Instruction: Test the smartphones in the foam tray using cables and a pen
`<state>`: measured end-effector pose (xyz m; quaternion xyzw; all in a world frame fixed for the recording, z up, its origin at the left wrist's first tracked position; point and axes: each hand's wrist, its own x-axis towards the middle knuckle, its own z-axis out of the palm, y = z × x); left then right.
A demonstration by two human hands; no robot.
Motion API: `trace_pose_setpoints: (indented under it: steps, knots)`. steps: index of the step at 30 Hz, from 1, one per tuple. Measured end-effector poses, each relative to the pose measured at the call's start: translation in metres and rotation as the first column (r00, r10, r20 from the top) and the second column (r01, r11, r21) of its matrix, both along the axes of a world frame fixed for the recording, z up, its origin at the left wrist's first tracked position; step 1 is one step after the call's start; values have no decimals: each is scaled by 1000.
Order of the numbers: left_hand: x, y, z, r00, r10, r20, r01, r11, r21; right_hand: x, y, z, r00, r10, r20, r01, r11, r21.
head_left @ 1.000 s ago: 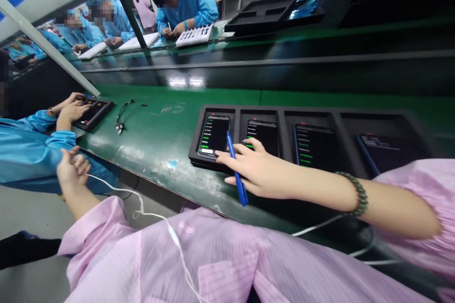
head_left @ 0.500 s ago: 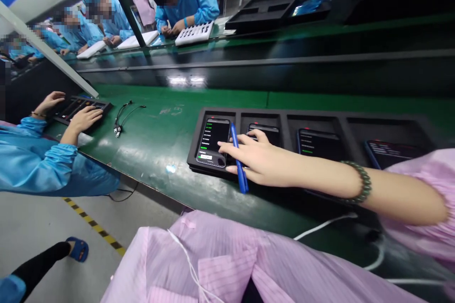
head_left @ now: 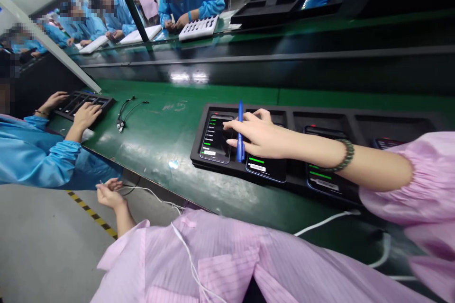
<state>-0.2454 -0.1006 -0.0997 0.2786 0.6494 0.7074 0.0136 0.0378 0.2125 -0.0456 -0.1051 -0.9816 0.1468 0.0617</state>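
Note:
My right hand [head_left: 261, 135] holds a blue pen [head_left: 241, 139] between its fingers, over the left part of a black compartment tray [head_left: 196, 151]. Its fingertips are at the right edge of a smartphone [head_left: 215, 139] with a lit list on its screen; contact is unclear. Below the wrist, a second smartphone [head_left: 266, 168] shows green lines and a white label. A third smartphone [head_left: 323, 177] lies farther right, partly covered by my forearm. My left hand [head_left: 111, 193] is raised off the bench's front edge, fingers pinched on a thin white cable [head_left: 149, 190].
At left, a co-worker's hands [head_left: 85, 116] rest over another black tray [head_left: 108, 103]. Short dark cables [head_left: 121, 123] lie on the green bench [head_left: 159, 128]. Across the divider, people in blue work beside a white slotted tray [head_left: 199, 28]. Another white cable [head_left: 323, 222] lies near my front.
My left hand has come into view at lower left with the white cable. My right hand has shifted slightly up, and the pen now stands more upright in the picture.

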Motion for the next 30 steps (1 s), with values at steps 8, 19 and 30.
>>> trace_pose_setpoints:
  steps: [8, 19, 30]
  knots:
    - [93, 50, -14, 907, -190, -376, 66, 946, -317, -16, 21, 1, 988, -144, 53, 144, 990, 2]
    - [143, 92, -25, 825, -381, -417, 67, 799, -598, -41, 48, -16, 964, -227, 138, 220, 973, 64]
    - [148, 107, -24, 826, -314, -468, -70, 767, -638, -48, 31, -2, 960, -203, 195, 204, 979, 14]
